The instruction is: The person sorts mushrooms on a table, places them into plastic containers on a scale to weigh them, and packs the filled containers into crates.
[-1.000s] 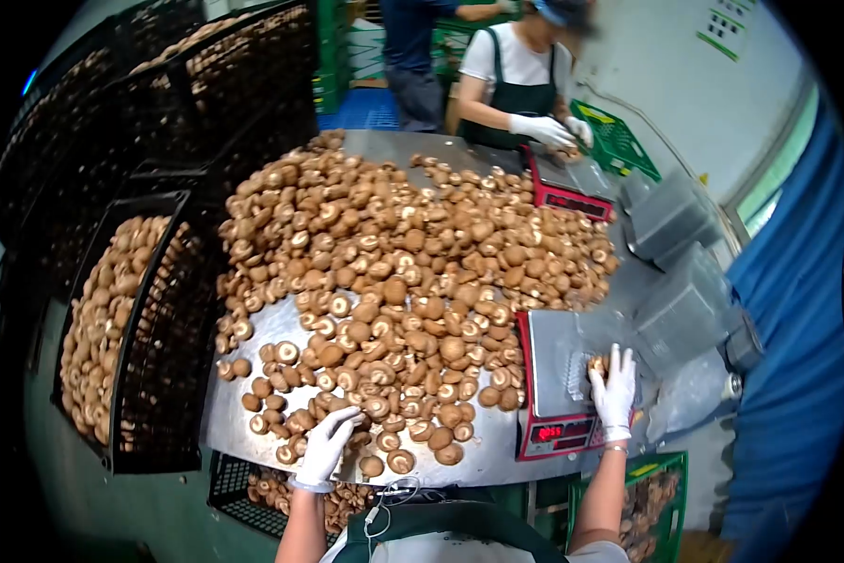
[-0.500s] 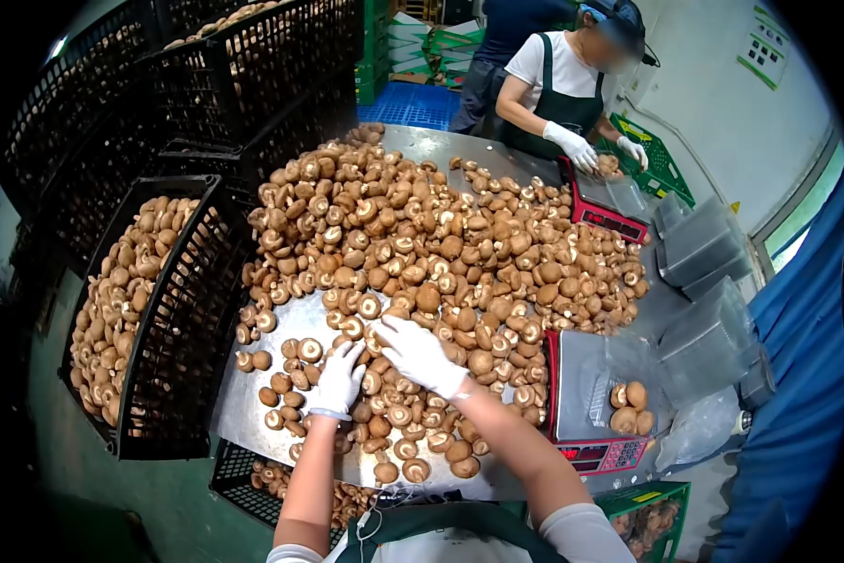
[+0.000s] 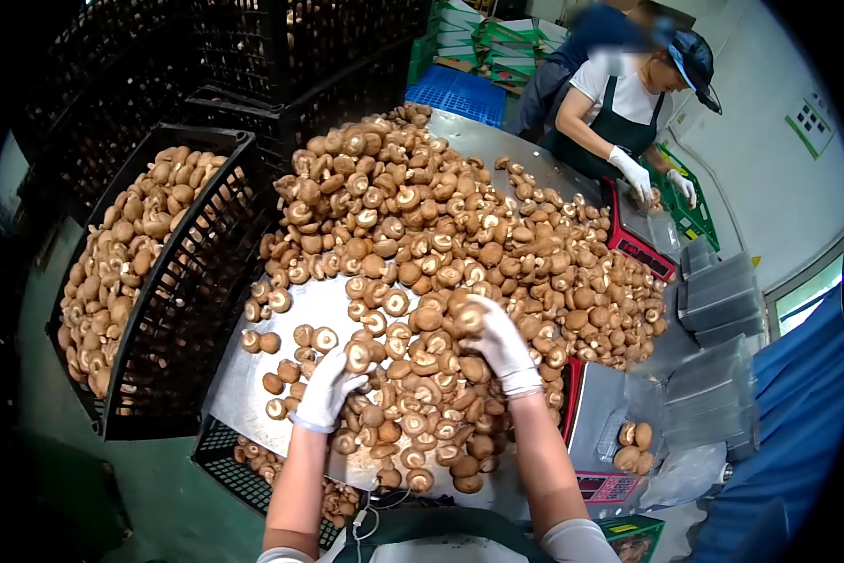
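Note:
Brown mushrooms (image 3: 431, 253) lie in a wide heap on the metal table (image 3: 253, 399). My left hand (image 3: 325, 388), in a white glove, is closed round a mushroom (image 3: 358, 356) at the heap's near left side. Over the middle of the heap, my gloved right hand (image 3: 502, 347) grips another mushroom (image 3: 467, 317). To the right of it stands a red-edged scale (image 3: 598, 427), bearing a clear tray with several mushrooms (image 3: 634, 448).
A black crate (image 3: 182, 272) full of mushrooms stands left of the table, before stacked black crates. Clear containers (image 3: 713, 389) are at the right. Across the table a co-worker (image 3: 619, 108) handles mushrooms at a second scale (image 3: 639, 246). Another person stands behind.
My right hand left the scale, reached across to the left, then moved back right and now holds a mushroom. My left hand has taken one too. The view has shifted.

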The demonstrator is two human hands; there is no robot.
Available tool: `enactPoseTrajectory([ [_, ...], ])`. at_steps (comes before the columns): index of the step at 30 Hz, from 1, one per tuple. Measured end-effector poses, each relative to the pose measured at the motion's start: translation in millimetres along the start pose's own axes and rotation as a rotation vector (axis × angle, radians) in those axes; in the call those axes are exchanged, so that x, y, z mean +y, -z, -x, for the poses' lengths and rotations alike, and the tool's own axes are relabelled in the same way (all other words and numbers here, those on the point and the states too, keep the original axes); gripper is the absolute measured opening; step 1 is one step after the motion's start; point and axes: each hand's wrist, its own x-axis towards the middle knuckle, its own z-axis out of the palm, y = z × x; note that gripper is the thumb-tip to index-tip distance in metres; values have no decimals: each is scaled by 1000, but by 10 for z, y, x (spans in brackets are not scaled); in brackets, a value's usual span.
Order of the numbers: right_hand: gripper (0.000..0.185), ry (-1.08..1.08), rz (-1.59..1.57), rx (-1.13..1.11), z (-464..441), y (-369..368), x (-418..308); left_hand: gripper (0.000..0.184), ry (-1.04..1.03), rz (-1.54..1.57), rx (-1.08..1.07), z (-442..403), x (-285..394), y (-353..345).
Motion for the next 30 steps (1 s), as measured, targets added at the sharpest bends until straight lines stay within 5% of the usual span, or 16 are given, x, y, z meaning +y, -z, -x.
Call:
enactPoseTrajectory([
  [3,20,149,-106,161,-205,555,-2,37,-40,177,-15,16,-58,143],
  [6,17,206,654,254,-424,503,20,37,17,249,-16,19,-27,89],
  [8,40,573,1299,193,-554,395,195,37,-4,194,-29,16,-43,-29],
  [10,52,486,1689,59,-639,329,342,36,-28,131,-17,-2,-112,-67],
  [12,60,381,1720,47,-725,320,399,39,-50,123,16,32,-130,-123],
  [14,59,324,1545,109,-724,370,349,43,-45,99,-5,107,-112,-125],
  [20,45,-131,91,-85,-307,246,239,47,-41,54,-16,253,-93,-133],
  [22,43,-214,26,-258,-69,92,373,45,-129,-5,47,275,28,-211],
  [25,42,-349,423,-566,425,-454,418,37,-377,-372,267,332,150,-212],
  [26,42,-300,521,-743,541,-499,515,32,-319,-494,369,466,300,-386],
  [28,49,-187,264,-763,649,-568,840,33,-554,-639,244,600,304,-618],
  [30,61,-180,-189,-609,841,-635,805,42,-431,-860,3,732,223,-665],
])
